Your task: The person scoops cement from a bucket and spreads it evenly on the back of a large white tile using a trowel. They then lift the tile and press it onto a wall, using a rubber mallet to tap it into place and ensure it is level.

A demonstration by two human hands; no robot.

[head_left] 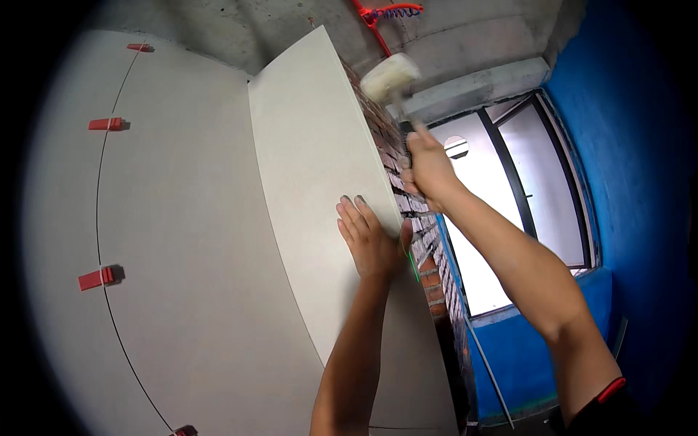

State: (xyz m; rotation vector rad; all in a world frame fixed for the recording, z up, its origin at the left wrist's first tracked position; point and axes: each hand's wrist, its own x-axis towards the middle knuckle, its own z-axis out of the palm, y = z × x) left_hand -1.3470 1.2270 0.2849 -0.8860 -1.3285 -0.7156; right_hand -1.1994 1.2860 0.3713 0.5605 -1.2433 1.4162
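Raised at the upper right of centre, my right hand is closed around the handle of a rubber mallet with a pale, slightly blurred head. The mallet head is near the upper edge of a narrow, light-coloured wall panel; whether it touches cannot be made out. My left hand lies flat on that panel, fingers stretched upward and thumb at its right edge. A thin green strip shows just below the thumb. Rough brickwork is visible behind the panel's edge.
Red tile-levelling wedges sit along the seam of the large wall panels at left. A window and blue walls stand at right. A red tool with a coiled cord hangs above. A thin rod leans below the window.
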